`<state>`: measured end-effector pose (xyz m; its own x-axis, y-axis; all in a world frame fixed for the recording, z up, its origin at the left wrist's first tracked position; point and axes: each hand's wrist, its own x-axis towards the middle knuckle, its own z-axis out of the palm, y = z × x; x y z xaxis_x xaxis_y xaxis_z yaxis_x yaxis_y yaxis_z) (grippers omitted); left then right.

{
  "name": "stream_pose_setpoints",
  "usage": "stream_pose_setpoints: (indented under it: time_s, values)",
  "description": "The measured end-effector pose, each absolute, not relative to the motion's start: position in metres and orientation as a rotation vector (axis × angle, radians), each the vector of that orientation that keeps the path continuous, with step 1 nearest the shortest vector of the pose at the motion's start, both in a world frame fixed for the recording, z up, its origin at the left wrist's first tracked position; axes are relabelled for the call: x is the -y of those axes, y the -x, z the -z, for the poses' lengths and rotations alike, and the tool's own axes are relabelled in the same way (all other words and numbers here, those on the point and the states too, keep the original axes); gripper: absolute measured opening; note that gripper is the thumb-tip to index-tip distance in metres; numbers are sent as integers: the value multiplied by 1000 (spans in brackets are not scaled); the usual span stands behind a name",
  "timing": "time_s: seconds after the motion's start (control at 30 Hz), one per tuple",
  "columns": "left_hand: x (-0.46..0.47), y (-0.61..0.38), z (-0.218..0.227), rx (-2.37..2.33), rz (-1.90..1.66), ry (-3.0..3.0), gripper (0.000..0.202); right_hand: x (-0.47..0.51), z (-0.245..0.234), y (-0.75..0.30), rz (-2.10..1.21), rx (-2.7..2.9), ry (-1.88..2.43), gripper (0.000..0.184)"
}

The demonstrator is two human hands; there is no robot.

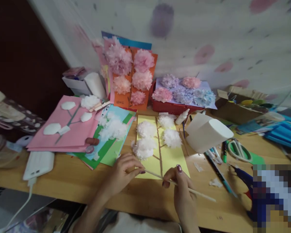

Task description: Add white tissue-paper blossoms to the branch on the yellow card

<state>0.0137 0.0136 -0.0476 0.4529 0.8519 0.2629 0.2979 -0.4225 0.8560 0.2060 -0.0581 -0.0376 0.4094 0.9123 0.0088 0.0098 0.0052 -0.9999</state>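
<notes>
Between my two hands stretches a thin white stick-like strip (196, 192), perhaps rolled paper. My left hand (126, 170) pinches its left end between thumb and fingers. Farther along, my right hand (180, 186) grips it, and the free end sticks out to the right. Both hands are over the lower edge of a yellow sheet (174, 161). On that sheet a brown branch (159, 149) runs upright, with white fluffy paper flowers (172, 138) on both sides of it.
A pink sheet (70, 136) with white shapes and a power bank (38, 165) lie left. Behind stand an orange card (126, 102) with pink flowers and a red basket (169, 107). To the right are a white roll (206, 132), scissors (239, 150) and a blue glue gun (244, 178).
</notes>
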Motion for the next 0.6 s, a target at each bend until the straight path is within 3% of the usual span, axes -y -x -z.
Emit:
stream_pose_setpoints:
  time_s: [0.1, 0.33, 0.5, 0.6]
  values:
    - [-12, -14, 40, -974, -813, -1821, 17, 57, 44, -211, -1066, 735, 1294, 62]
    - [-28, 0, 20, -1133, -843, -1824, 19, 56, 64, -235, -1224, 514, 1077, 52]
    - [-68, 36, 7, -1815, -900, -2124, 23, 53, 77, -265, -1285, 501, 1057, 52]
    - [-94, 46, -1, -2233, -652, -2278, 39, 52, 76, -268, -1313, 515, 1049, 53]
